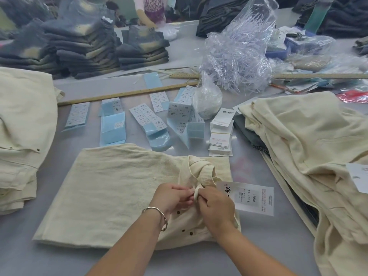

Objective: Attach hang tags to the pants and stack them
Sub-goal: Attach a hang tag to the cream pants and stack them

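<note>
Both sets of fingers [186,193] are pinched together on a little loop of cream fabric at the waist of the folded pants [119,188]. Left hand [171,198] and right hand [216,206] are touching. The hang tag [251,198] lies just right of them on the tabletop [49,255].

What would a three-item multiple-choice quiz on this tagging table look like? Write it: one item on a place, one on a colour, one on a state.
1. Where does the hang tag lie?
A. right of the hands
B. on the dark jeans
C. under the ruler

2. What colour are the folded pants being worked on?
A. black
B. cream
C. red

3. What are the hands doing?
A. resting flat
B. pinching a loop of fabric
C. lifting a stack

Answers: 1 A, it lies beside the right hand. 2 B, the cloth is pale cream. 3 B, the left hand and right hand both pinch a loop.
</note>
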Demonstrator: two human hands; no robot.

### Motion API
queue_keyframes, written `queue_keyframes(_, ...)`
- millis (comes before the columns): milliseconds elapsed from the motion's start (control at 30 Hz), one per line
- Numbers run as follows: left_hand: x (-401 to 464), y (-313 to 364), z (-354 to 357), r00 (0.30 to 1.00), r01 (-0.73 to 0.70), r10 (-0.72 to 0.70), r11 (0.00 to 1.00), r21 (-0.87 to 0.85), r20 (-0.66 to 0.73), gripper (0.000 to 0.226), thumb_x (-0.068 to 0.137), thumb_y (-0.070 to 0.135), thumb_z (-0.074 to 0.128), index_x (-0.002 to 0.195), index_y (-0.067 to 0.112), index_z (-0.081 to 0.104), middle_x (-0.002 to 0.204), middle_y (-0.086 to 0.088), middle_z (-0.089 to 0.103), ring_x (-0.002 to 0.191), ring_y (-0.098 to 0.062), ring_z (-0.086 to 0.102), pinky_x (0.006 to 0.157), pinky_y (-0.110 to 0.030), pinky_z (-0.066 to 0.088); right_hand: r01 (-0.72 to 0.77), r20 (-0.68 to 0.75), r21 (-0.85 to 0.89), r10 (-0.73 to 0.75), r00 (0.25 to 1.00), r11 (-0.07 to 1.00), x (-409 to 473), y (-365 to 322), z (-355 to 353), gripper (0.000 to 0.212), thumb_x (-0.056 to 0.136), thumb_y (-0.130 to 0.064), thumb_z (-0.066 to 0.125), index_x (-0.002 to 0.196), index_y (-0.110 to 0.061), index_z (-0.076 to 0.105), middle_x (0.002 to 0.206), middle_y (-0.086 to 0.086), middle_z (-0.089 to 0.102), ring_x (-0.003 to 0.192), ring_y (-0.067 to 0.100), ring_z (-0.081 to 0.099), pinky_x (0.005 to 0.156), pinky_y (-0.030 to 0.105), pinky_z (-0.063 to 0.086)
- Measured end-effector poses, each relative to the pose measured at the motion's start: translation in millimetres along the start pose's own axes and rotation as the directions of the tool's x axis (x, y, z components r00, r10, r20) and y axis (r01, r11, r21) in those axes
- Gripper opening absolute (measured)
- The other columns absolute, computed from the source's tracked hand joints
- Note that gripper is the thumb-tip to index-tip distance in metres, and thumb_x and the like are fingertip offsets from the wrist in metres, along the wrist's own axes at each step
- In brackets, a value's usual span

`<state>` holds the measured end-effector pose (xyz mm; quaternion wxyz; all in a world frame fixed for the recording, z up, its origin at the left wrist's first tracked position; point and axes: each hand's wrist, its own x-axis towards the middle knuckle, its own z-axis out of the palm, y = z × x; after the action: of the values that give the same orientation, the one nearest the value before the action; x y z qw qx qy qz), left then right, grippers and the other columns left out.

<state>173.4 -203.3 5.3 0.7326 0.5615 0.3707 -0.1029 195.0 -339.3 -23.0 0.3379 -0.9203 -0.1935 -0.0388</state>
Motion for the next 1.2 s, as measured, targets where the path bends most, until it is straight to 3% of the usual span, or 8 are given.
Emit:
queue_keyframes(167,0,-3,3,1.000,0.002,-0.003,0.999,-0.045,-0.020,0.006,0.083,-0.006,0.070,0.088,-0.008,0.071,0.069,-0.013,0.068,0.058,-0.015,0.065,0.056,-0.022,0.058,0.158,-0.055,-0.110,-0.165,0.985,0.981,6,3,-3,0.019,0.069,-0.013,0.062,0.050,-0.014,0.058,0.050,-0.001,0.051,0.042,0.021,0.049,0.038,0.019,0.030)
queue_keyframes(433,-3,-8,16,0.994,-0.006,-0.002,0.997,-0.076,-0.106,0.006,0.084,0.002,0.070,0.082,-0.004,0.068,0.064,-0.011,0.065,0.049,-0.012,0.060,0.049,-0.023,0.055,0.366,-0.037,-0.205,-0.381,0.924,0.908,12,10,-4,0.027,0.051,-0.005,0.084,0.049,-0.015,0.059,0.049,0.000,0.051,0.041,0.021,0.049,0.038,0.021,0.032)
queue_keyframes(600,-2,-4,18,0.985,-0.015,0.026,0.998,0.069,-0.170,0.032,0.083,0.006,0.069,0.057,0.011,0.050,0.047,-0.001,0.043,0.034,-0.008,0.034,0.033,-0.016,0.024,0.382,0.038,-0.159,-0.381,0.924,0.910,14,2,-9,0.023,0.062,-0.010,0.080,0.052,-0.015,0.059,0.054,0.000,0.053,0.047,0.021,0.053,0.041,0.023,0.034)
queue_keyframes(700,-3,-2,19,0.983,-0.077,0.094,0.991,0.111,-0.159,0.037,0.086,0.006,0.062,0.054,0.014,0.045,0.045,0.002,0.036,0.036,-0.009,0.024,0.035,-0.018,0.018,0.174,0.212,-0.060,-0.158,0.964,0.983,18,3,-14,0.020,0.085,-0.014,0.049,0.076,-0.016,0.066,0.079,-0.003,0.060,0.077,0.019,0.058,0.064,0.029,0.040)
queue_keyframes(800,-4,0,21,0.959,-0.196,0.221,0.970,0.145,-0.179,0.025,0.089,0.008,0.056,0.064,0.010,0.053,0.048,0.002,0.043,0.042,-0.011,0.031,0.037,-0.019,0.025,-0.146,0.362,0.176,0.074,0.929,0.973,25,7,-28,0.030,0.090,-0.006,0.043,0.091,-0.016,0.071,0.086,-0.009,0.065,0.086,0.010,0.058,0.078,0.028,0.045)
queue_keyframes(900,-6,4,22,0.945,-0.259,0.280,0.957,0.133,-0.169,0.016,0.094,0.014,0.055,0.084,0.005,0.064,0.052,0.005,0.053,0.043,-0.006,0.043,0.041,-0.017,0.033,-0.294,0.406,0.360,0.135,0.904,0.885,31,9,-39,0.036,0.086,0.008,0.044,0.087,-0.014,0.073,0.072,-0.009,0.065,0.072,0.005,0.057,0.070,0.016,0.044)
queue_keyframes(1033,-10,10,20,0.953,-0.296,0.289,0.952,-0.079,-0.087,0.014,0.098,0.012,0.052,0.089,0.005,0.061,0.076,-0.003,0.071,0.049,-0.004,0.053,0.041,-0.015,0.037,-0.478,0.509,0.596,0.157,0.846,0.646,37,18,-57,0.030,0.087,0.018,0.041,0.090,-0.004,0.062,0.073,0.012,0.070,0.052,0.015,0.056,0.050,0.020,0.043)
queue_keyframes(1200,-10,19,9,0.933,-0.359,0.359,0.921,-0.150,-0.023,0.009,0.095,0.008,0.057,0.089,0.007,0.063,0.070,-0.002,0.062,0.052,-0.008,0.050,0.049,-0.017,0.042,-0.560,0.552,0.684,0.170,0.816,0.467,46,24,-78,0.018,0.088,0.016,0.048,0.084,0.000,0.055,0.080,0.028,0.070,0.065,0.033,0.070,0.056,0.029,0.057)
